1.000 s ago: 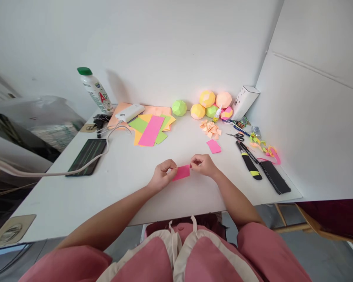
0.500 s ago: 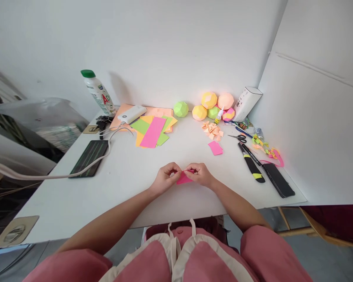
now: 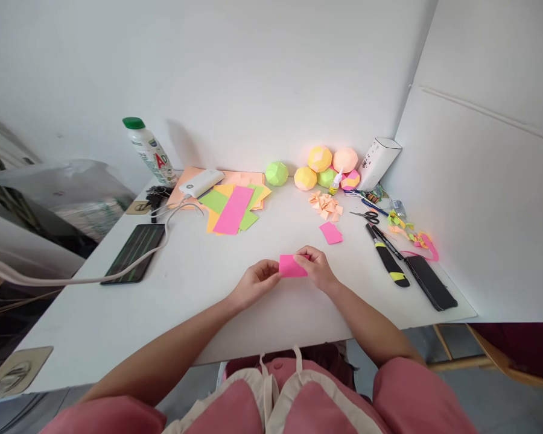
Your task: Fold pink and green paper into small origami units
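I see the right hand [image 3: 317,267] pinching a bright-pink paper rectangle [image 3: 288,267], the left hand [image 3: 254,283] at its edge, grip unclear, apparently positioning it, which calls for steady fingertips.

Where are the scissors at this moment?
In the head view, the scissors lie toward the right side of the white table, just right of the peach paper pieces and beyond the black-and-yellow cutter.

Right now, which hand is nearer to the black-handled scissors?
Right. The right hand is left of the black-handled scissors, on their near side; the left hand is farther left.
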Demonstrator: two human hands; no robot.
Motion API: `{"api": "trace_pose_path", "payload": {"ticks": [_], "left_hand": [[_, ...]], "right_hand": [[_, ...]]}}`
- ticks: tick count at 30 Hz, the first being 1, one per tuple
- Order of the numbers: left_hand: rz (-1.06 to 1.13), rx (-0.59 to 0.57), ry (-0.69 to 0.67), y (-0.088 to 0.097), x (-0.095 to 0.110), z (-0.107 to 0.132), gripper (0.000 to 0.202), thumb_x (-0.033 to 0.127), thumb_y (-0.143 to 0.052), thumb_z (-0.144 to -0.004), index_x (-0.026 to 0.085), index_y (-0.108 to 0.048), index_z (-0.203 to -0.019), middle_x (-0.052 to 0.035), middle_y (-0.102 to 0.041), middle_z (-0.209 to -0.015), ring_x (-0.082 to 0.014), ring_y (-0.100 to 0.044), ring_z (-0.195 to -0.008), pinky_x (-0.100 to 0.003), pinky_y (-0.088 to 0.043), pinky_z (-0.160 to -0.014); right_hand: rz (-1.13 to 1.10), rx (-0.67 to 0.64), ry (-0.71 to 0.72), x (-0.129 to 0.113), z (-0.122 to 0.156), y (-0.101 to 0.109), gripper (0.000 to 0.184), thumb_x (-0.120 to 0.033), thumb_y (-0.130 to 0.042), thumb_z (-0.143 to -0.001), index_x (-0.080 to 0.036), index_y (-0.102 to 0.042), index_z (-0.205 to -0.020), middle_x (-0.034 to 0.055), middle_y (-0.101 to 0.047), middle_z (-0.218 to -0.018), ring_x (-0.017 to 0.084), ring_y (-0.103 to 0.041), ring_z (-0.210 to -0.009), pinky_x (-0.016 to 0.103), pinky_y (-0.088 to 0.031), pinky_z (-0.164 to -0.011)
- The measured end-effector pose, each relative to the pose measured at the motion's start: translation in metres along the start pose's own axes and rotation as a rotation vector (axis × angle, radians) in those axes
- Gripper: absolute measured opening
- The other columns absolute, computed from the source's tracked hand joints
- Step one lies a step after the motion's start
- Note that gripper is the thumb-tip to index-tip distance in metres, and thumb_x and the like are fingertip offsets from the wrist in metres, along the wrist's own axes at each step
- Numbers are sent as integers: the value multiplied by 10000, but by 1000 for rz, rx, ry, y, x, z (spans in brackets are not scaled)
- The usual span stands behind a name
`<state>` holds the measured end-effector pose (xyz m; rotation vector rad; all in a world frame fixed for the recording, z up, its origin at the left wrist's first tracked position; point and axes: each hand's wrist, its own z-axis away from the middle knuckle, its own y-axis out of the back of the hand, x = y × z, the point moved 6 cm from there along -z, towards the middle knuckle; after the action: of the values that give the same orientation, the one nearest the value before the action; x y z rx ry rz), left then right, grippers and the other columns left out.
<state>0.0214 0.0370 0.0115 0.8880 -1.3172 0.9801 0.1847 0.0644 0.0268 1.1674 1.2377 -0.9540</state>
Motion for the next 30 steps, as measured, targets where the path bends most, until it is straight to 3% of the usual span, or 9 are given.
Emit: {"api": "trace_pose_path", "payload": {"ticks": [2,5,8,12,17,24,30], "left_hand": [[-30,-26,48,-6,-5,1,353,509,-631,-734,174,-597,-837,-15,-611,-728,-121,-517,-614,-249,-416,-565],[-85,30,94,-4,-12,1,377,548,-611,-731,173,-570,-724,20,-545,-614,-88,-419,-515,-225,-337,-491],[-84,82,90,0,-13,0,388,561,-588,-738,180,-527,-702,37,-511,-600,-81,-399,-508,-216,-323,-488],[-100,102,75,2,-11,0,367,543,-579,-751,180,-529,-727,36,-512,-615,-80,-390,-507,-215,-314,-478],[-152,70,32,-4,-9,0,316,485,-588,-742,170,-575,-757,18,-551,-640,-111,-465,-562,-233,-370,-518],[-137,41,101,-6,-11,-3,246,411,-583,-729,168,-580,-767,46,-502,-579,-92,-394,-490,-224,-315,-464],[-54,14,170,0,-12,-2,231,399,-573,-715,194,-471,-688,56,-474,-582,-75,-384,-483,-206,-288,-456]], "right_hand": [[-35,-47,-23,3,3,-8,206,-374,-608,-784,-182,-566,-722,-27,-533,-678,98,-499,-607,232,-419,-542],[-130,-172,-86,9,6,-20,224,-367,-656,-763,-185,-557,-848,-14,-585,-749,119,-574,-631,253,-467,-538],[-192,-254,-126,15,7,-26,355,-313,-707,-718,-191,-508,-986,-11,-616,-758,139,-614,-640,273,-497,-537],[-196,-260,-117,17,8,-29,337,-246,-691,-712,-186,-485,-972,-40,-598,-684,111,-586,-575,272,-500,-543],[-152,-258,-90,18,11,-30,321,-203,-655,-727,-200,-479,-995,-48,-578,-728,97,-577,-581,258,-496,-540],[-58,-265,-91,17,9,-23,331,-212,-643,-738,-218,-475,-1023,-47,-546,-792,78,-536,-569,242,-482,-512],[-90,-213,-86,10,1,-12,343,-229,-640,-743,-218,-458,-1034,-51,-548,-765,78,-507,-572,246,-477,-515]]}}
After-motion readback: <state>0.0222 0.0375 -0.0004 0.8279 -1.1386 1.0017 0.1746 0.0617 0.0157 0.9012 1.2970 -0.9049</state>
